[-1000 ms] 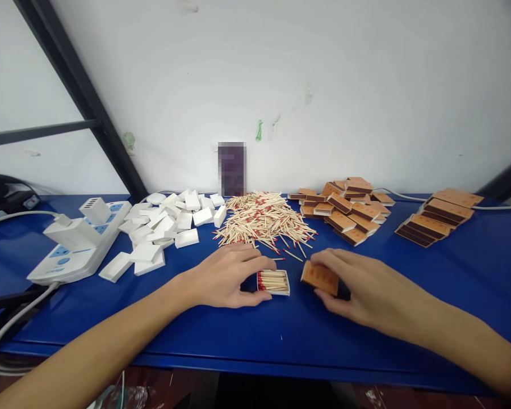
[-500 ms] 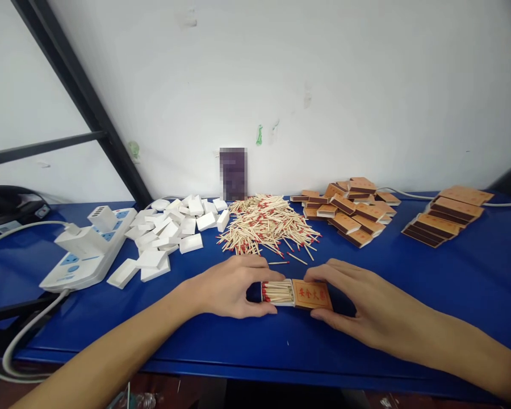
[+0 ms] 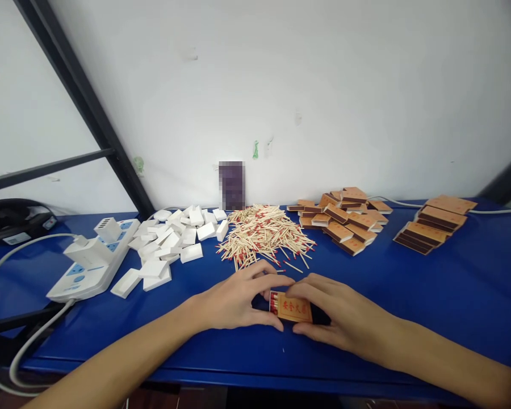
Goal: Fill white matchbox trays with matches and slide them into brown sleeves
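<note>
A matchbox (image 3: 296, 307) with an orange printed sleeve lies low over the blue table. Its white tray is pushed mostly inside, and red-tipped matches (image 3: 274, 303) show at the left end. My right hand (image 3: 344, 309) grips the sleeve between thumb and fingers from the right. Around the tray end curls my left hand (image 3: 242, 298), thumb at the near side and index finger along the far side; whether each fingertip touches is hard to see. Just behind my hands is a big heap of loose matches (image 3: 264, 230).
White empty trays (image 3: 169, 238) are piled left of the matches. Orange sleeves (image 3: 351, 218) lie heaped to the right, with stacked matchboxes (image 3: 436, 221) farther right. A power strip (image 3: 97, 272) with chargers and cables sits at left, near a black metal frame (image 3: 119, 153). Behind rises a white wall (image 3: 344, 85).
The tray of matches has slid farther into the sleeve, leaving only the match heads exposed. My right hand and the sleeve have shifted left towards my left hand. The view has tilted up slightly.
</note>
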A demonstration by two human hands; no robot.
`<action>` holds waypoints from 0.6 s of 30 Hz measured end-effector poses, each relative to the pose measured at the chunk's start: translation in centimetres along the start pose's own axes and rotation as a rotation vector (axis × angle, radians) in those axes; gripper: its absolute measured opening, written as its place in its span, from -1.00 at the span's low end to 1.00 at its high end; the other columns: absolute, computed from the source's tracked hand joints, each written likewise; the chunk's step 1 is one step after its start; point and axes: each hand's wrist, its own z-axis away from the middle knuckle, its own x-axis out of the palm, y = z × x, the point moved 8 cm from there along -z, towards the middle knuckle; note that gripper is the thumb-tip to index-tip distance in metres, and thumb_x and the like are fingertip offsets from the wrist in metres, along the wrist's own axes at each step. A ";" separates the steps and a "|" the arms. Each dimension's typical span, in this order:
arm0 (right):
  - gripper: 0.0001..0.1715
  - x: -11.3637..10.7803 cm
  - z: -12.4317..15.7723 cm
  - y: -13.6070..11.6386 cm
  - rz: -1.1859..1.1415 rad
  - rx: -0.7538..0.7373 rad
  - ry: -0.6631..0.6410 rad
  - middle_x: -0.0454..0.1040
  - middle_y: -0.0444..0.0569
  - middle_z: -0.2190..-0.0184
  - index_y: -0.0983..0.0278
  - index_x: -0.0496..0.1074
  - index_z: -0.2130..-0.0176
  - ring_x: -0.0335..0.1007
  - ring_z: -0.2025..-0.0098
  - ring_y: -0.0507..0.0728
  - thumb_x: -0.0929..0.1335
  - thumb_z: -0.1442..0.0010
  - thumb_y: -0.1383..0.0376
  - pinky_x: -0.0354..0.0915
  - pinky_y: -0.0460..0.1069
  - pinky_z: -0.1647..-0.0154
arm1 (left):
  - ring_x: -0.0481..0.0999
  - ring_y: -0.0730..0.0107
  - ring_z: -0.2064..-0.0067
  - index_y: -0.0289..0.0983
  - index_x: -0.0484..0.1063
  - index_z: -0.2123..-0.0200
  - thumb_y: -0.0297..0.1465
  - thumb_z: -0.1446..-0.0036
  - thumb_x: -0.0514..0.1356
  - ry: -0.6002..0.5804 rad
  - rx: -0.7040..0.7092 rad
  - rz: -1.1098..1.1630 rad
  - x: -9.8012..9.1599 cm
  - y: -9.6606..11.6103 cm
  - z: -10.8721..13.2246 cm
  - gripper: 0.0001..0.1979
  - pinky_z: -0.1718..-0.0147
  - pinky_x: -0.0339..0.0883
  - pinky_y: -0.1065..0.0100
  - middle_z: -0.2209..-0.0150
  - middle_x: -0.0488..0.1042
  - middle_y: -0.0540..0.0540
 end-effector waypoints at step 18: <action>-0.85 0.4 -1.7 -1.7 0.024 -0.132 -0.060 0.31 -0.05 0.28 0.26 0.39 0.15 0.23 0.25 0.08 0.31 -0.23 0.38 0.28 -0.05 0.25 | 0.45 0.22 0.24 -0.24 0.39 -0.11 -0.04 -0.26 0.12 0.050 0.199 -0.273 -0.2 1.7 0.3 -0.50 0.27 0.46 0.15 0.22 0.39 -0.18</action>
